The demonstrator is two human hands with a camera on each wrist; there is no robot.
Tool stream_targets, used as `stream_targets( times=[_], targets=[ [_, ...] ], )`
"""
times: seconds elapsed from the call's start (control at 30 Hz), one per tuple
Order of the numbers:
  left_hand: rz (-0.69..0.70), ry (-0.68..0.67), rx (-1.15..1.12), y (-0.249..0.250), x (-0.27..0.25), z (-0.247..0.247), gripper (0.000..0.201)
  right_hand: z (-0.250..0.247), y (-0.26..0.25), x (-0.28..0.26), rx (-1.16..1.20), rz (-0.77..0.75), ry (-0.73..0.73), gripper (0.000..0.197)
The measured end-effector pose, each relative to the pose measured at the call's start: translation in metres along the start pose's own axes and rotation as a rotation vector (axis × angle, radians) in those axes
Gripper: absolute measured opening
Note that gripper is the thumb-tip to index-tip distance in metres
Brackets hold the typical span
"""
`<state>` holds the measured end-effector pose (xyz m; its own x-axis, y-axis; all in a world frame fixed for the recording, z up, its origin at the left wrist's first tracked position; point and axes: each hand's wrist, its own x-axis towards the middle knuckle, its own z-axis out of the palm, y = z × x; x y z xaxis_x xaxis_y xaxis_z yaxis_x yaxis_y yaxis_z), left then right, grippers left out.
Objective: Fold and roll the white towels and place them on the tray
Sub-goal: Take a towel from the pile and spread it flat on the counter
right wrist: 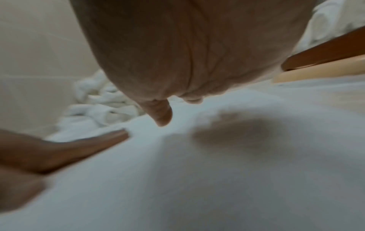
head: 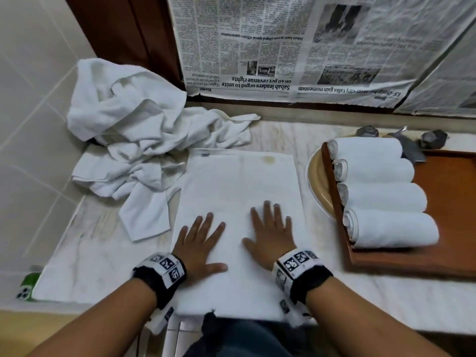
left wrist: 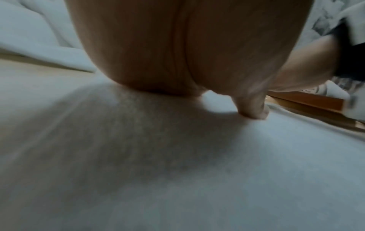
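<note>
A folded white towel [head: 239, 186] lies flat on the counter in front of me, with a small yellowish stain near its far edge. My left hand [head: 199, 240] and right hand [head: 270, 233] both rest flat on its near half, fingers spread and straight. In the wrist views each palm presses down on the towel [left wrist: 197, 171] [right wrist: 217, 179]. At the right stands a wooden tray [head: 443, 191] holding several rolled white towels [head: 381, 199] in a row. A heap of loose white towels [head: 144, 135] lies at the far left.
The tray sits partly over a beige sink basin [head: 318, 186], with metal tap fittings [head: 401, 140] behind it. Newspaper [head: 296, 47] covers the wall at the back. A green phone [head: 27, 286] lies at the counter's left front corner. Tiled wall stands to the left.
</note>
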<state>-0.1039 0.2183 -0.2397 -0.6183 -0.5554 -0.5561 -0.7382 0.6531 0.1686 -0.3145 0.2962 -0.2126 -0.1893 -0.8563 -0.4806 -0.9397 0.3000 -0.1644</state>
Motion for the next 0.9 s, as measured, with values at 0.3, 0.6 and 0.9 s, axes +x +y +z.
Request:
stream_targets(
  times=[0.3, 0.6, 0.9],
  targets=[
    [-0.199, 0.036, 0.025, 0.014, -0.006, -0.013, 0.106, 0.052, 0.053, -0.073, 0.047, 0.065, -0.080, 0.079],
    [-0.147, 0.215, -0.067, 0.091, -0.052, 0.043, 0.095, 0.086, 0.019, -0.118, 0.039, -0.062, 0.012, 0.074],
    [-0.401, 0.149, -0.197, 0.039, -0.093, 0.079, 0.083, 0.092, 0.050, -0.111, 0.070, 0.037, 0.059, 0.079]
  ],
)
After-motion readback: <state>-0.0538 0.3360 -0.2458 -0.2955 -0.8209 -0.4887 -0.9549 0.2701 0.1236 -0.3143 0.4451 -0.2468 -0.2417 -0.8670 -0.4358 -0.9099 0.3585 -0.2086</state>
